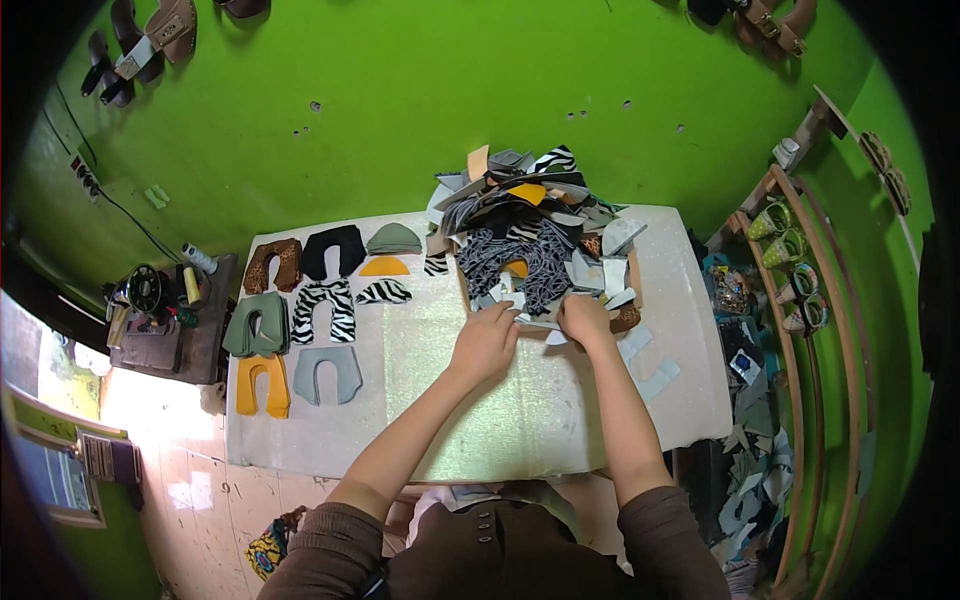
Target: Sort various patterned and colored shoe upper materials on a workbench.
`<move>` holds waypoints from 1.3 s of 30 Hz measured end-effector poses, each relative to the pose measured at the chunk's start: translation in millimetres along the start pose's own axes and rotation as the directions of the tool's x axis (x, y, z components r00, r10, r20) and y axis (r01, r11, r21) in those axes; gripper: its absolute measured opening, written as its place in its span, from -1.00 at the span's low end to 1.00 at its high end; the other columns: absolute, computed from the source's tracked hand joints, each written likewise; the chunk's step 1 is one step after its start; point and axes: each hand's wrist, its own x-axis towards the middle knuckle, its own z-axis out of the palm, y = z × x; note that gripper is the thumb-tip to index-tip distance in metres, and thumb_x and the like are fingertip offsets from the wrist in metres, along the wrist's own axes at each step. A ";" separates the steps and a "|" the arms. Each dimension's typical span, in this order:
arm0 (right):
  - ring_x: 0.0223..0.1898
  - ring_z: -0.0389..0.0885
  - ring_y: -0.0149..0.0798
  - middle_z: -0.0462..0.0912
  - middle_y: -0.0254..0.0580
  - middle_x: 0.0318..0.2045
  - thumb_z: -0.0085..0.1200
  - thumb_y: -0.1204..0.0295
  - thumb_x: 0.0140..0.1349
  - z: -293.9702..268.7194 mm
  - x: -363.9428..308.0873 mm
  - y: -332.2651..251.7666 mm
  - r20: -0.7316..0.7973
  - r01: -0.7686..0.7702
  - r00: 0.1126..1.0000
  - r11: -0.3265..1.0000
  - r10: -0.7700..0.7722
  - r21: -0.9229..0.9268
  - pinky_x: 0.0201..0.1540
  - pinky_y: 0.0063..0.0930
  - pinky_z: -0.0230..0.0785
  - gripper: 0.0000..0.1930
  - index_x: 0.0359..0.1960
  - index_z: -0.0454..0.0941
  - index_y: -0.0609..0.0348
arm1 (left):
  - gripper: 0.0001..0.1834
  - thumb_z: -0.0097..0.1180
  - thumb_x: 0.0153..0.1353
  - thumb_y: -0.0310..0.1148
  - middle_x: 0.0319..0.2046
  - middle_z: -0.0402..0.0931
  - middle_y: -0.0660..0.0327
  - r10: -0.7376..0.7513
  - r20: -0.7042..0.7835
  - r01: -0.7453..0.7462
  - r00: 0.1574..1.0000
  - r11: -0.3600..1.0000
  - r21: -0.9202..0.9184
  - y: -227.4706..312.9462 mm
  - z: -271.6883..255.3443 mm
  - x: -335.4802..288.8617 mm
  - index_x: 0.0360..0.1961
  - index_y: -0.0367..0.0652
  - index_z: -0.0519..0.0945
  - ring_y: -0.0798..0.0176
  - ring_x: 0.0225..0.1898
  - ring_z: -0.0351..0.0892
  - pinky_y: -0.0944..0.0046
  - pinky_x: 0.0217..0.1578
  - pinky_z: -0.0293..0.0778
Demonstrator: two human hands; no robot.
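Backed by a bright green wall (400,120), with a pale worktop (480,420) in front and a heaped pile (515,215) of cut pieces standing on it. Reaching forward to the near edge of the pile with left hand (487,340) back up and angled rightward, fingers close together on pale scraps (510,300); with right hand (583,320) curled in at the pile's near right corner. Cannot tell whether anything is pinched in the left fingers, nor what is gripped in the right, hidden by the hand itself.

Lying on the near side of the pile, between and beyond both hands: dark grey patterned pieces (548,265), with long axis running away from the person on the right-hand one; too overlapped to count.

Laid out left of the pile: six arch shapes, one each in brown spotted (273,246), black (333,238), green (242,328), zebra-striped (345,315), yellow (261,362) and grey (328,354), with openings mostly toward the person. Nearer the pile on that side, three half-moons: green (394,238), yellow (385,266) and zebra-striped (384,290), with long axes left to right.
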 end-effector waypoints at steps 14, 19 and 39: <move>-0.46 0.50 -0.47 0.59 -0.27 -0.45 0.05 0.44 0.08 -14.6 -0.3 37.7 0.190 -0.005 0.949 0.588 -0.253 0.809 -0.40 -0.61 0.34 -0.78 -0.25 0.53 0.29 | -0.78 -0.12 0.13 -0.35 -0.30 0.45 0.03 -0.171 0.017 0.171 0.985 0.983 -0.061 22.4 10.7 -1.2 -0.30 -0.26 0.48 0.00 -0.28 0.47 0.14 -0.26 0.40; -0.36 0.53 -0.46 0.58 -0.24 -0.35 0.01 0.51 0.11 -49.4 -7.4 34.8 0.196 -0.140 0.933 0.198 -0.301 0.970 -0.29 -0.63 0.38 -0.80 -0.22 0.52 0.30 | -0.72 -0.06 0.11 -0.35 -0.26 0.43 0.01 -0.241 0.028 0.243 0.970 0.960 -0.140 27.3 5.0 5.5 -0.16 -0.26 0.43 0.01 -0.24 0.46 0.17 -0.21 0.38; 0.10 0.26 -0.29 0.36 -0.19 0.03 0.11 0.18 0.07 -87.1 -10.9 3.0 0.076 0.157 0.881 0.439 -0.468 0.885 0.15 -0.43 0.08 -0.41 0.12 0.25 0.14 | -0.77 0.05 0.15 -0.27 -0.54 0.51 0.32 -0.393 0.132 0.404 0.910 0.771 -0.492 19.9 -56.4 46.5 -0.37 -0.25 0.52 0.52 -0.49 0.41 0.47 -0.43 0.36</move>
